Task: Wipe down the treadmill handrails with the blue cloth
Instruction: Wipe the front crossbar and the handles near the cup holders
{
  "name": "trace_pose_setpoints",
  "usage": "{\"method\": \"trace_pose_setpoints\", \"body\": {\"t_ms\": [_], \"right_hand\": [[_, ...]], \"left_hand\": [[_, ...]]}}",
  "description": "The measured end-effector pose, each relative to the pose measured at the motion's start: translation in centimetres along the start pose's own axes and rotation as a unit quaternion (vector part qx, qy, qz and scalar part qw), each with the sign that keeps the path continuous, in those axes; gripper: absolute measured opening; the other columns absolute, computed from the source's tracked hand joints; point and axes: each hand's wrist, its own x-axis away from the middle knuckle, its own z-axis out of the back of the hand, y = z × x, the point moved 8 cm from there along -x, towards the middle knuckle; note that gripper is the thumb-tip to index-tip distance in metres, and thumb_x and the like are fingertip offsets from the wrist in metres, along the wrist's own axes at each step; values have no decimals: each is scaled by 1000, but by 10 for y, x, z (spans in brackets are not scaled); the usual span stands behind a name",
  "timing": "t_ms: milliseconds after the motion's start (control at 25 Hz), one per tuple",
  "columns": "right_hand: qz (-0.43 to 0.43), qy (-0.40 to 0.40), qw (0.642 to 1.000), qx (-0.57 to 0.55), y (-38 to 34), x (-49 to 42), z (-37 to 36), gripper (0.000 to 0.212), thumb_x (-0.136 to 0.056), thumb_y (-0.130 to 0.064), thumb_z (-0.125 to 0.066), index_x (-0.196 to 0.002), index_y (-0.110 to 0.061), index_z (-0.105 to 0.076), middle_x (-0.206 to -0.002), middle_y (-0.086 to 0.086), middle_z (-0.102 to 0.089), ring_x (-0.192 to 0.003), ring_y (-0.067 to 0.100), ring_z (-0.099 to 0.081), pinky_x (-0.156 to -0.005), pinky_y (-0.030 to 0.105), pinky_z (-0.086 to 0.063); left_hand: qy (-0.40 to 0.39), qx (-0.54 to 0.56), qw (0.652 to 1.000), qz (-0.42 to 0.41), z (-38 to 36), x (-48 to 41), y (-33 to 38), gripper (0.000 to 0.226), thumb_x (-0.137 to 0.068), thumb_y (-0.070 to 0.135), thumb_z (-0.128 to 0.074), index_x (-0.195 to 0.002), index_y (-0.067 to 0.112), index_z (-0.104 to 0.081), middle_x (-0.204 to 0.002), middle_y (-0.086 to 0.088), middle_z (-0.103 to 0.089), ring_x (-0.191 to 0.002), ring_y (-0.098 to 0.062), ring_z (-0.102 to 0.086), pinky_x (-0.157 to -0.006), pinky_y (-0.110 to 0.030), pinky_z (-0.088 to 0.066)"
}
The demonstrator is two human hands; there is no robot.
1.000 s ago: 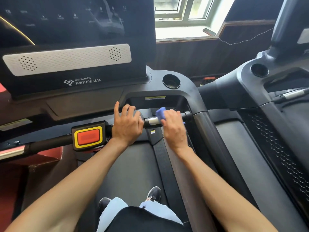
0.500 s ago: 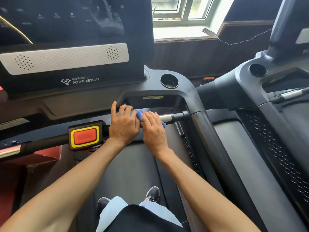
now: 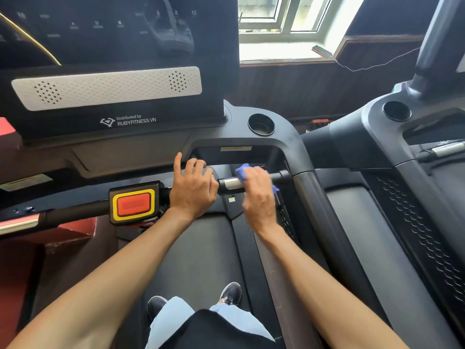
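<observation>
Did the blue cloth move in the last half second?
Yes. The blue cloth slid right along the handrail, away from the left hand; the silver patch, then on its right, now shows on its left.

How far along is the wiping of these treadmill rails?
Done: no rail shows a visible sign of wiping, so I cannot tell. In hand: the right hand holds the blue cloth round the front bar near its right end; the left hand grips that bar beside the red button. Left, probably: the long side rail and the bar left of the button.
</observation>
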Motion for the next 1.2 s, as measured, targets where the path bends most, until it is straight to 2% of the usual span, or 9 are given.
{"method": "trace_pose_setpoints", "body": {"t_ms": [120, 240, 360, 520, 680, 800, 920, 1120, 1200], "right_hand": [[39, -4, 999, -28, -54, 3, -25, 30, -91, 5, -58, -120, -2, -65, -117, 9, -66, -110, 30, -56, -104, 39, -44], [86, -20, 996, -15, -40, -1, -22, 27, -95, 3, -55, -121, -1, -64, -116, 11, -65, -109, 32, -58, -101, 41, -45], [46, -27, 998, 42, 7, -5, 0, 34, -91, 5, -48, -120, -2, -64, -114, 10, -65, -105, 33, -59, -99, 42, -46], [5, -23, 997, 76, 44, -6, 18, 38, -90, -2, -41, -121, -3, -62, -113, 12, -65, -106, 34, -60, -117, 34, -30], [3, 3, 1000, 23, -15, -3, -9, 31, -92, 3, -48, -116, -6, -65, -109, 8, -65, -99, 32, -56, -94, 40, -45], [43, 10, 999, 5, -60, 4, -30, 27, -93, 3, -56, -117, -2, -67, -112, 9, -67, -106, 32, -58, -103, 40, -45], [83, -15, 996, 39, -29, -4, -15, 28, -95, 2, -50, -118, -4, -65, -107, 8, -64, -100, 31, -55, -98, 39, -45], [-24, -17, 995, 92, 42, -3, 19, 33, -95, -5, -42, -122, -6, -61, -110, 10, -63, -104, 31, -57, -114, 46, -37], [-38, 2, 996, 77, 34, -5, 18, 31, -93, -1, -44, -118, -7, -61, -106, 9, -62, -98, 32, -55, -103, 44, -43]], "left_hand": [[1, -4, 1000, 2, -1, 1, -2, 39, -101, 30, -35, -91, 10, -67, -104, -12, -65, -106, -31, -58, -119, -61, -24], [1, -7, 1000, 0, 0, 0, -2, 37, -100, 30, -37, -88, 10, -66, -105, -12, -65, -106, -31, -57, -120, -60, -23], [-10, -1, 1000, 3, 0, 1, -2, 35, -97, 29, -37, -88, 11, -65, -103, -11, -64, -105, -29, -56, -121, -59, -22], [-13, 8, 1000, 2, 2, 1, -2, 35, -98, 30, -38, -89, 11, -66, -99, -10, -64, -102, -28, -56, -120, -59, -23], [-14, -12, 1000, 2, 0, -1, 0, 34, -99, 29, -38, -87, 11, -65, -96, -10, -64, -98, -30, -57, -119, -61, -24], [-1, -15, 1000, 2, -1, 1, -2, 34, -100, 28, -40, -87, 10, -65, -95, -12, -65, -98, -32, -58, -119, -60, -25], [8, -8, 1000, -5, 2, 1, -1, 32, -98, 27, -41, -87, 10, -65, -97, -12, -65, -99, -31, -57, -120, -60, -24], [7, 5, 1000, 0, 4, 1, -2, 34, -98, 28, -40, -87, 10, -66, -96, -11, -64, -97, -29, -56, -120, -58, -23], [2, 1, 1000, 4, 2, 1, -1, 35, -98, 29, -39, -86, 10, -66, -95, -10, -63, -97, -28, -56, -121, -58, -23]]}}
